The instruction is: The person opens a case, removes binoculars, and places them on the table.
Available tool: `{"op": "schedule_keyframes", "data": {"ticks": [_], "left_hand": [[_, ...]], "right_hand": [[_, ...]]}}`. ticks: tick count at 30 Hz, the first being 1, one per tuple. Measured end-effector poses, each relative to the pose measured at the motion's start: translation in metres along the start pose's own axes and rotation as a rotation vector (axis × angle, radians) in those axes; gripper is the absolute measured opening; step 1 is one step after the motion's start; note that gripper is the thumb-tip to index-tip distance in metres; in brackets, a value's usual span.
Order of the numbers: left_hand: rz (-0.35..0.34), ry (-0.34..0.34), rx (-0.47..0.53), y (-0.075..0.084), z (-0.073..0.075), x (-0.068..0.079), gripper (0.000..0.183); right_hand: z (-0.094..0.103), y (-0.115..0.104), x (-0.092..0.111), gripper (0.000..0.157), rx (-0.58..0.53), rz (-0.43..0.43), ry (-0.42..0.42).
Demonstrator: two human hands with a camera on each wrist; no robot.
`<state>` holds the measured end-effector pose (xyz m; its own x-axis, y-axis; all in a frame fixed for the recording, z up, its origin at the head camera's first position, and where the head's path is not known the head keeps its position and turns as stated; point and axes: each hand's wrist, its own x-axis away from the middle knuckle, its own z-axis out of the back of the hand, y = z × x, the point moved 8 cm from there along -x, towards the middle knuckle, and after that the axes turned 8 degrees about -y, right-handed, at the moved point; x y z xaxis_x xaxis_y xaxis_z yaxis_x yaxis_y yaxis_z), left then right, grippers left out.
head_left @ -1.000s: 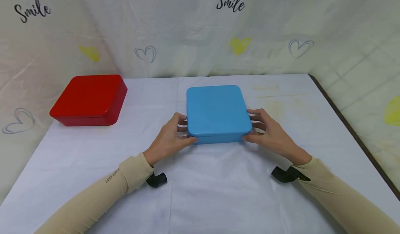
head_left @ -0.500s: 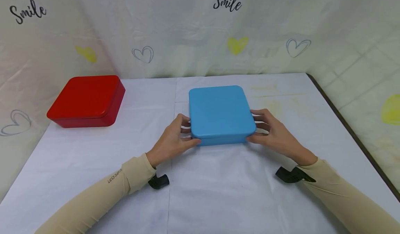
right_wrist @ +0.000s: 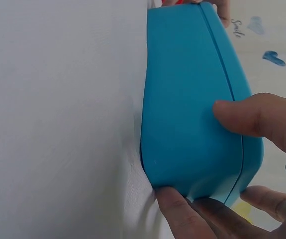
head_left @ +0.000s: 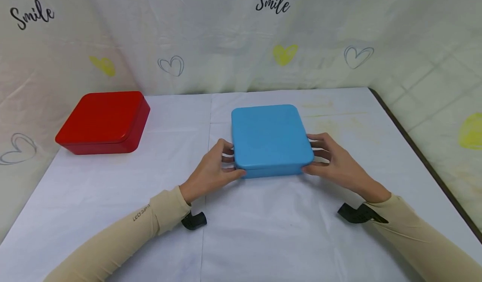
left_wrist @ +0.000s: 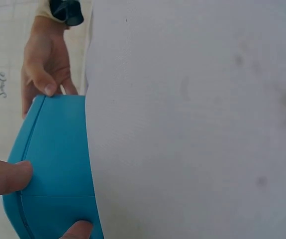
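Note:
A blue rectangular box [head_left: 271, 137] with rounded corners and a fitted lid lies flat on the white-covered table, right of the middle in the head view. My left hand [head_left: 212, 169] grips its left side, thumb on the front corner and fingers along the side. On the opposite side my right hand [head_left: 339, 162] holds the box the same way. Both wrist views show the lid seam of the blue box [left_wrist: 58, 144] running along its wall, with the lid down. In the right wrist view the thumb presses the front wall just below the seam, and fingertips [right_wrist: 175, 201] touch the side.
A red box [head_left: 105, 121] of similar shape, lid on, stands at the back left of the table [head_left: 263, 232]. Behind it hangs a white printed curtain [head_left: 226, 31]. The table's dark edge [head_left: 425, 165] runs along the right.
Both hands and the blue box have shifted slightly to the right and a little nearer. The grip looks the same; the view has turned slightly, and the red box stays in place.

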<state>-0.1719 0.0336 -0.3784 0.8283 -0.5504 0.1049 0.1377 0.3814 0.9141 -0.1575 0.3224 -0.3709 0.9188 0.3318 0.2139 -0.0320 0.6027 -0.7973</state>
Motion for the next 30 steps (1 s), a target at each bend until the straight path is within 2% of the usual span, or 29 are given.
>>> {"op": "schedule_keyframes", "data": {"ticks": [25,30], "left_hand": [[-0.022,-0.058,0.018,0.012,-0.023,-0.004,0.054],[-0.035,-0.058,0.006,0.017,-0.027,-0.005,0.054]], "right_hand": [[0.013,0.016,0.022,0.082,0.036,0.003,0.007],[0.017,0.019,0.026,0.08,0.013,0.017,0.006]]}}
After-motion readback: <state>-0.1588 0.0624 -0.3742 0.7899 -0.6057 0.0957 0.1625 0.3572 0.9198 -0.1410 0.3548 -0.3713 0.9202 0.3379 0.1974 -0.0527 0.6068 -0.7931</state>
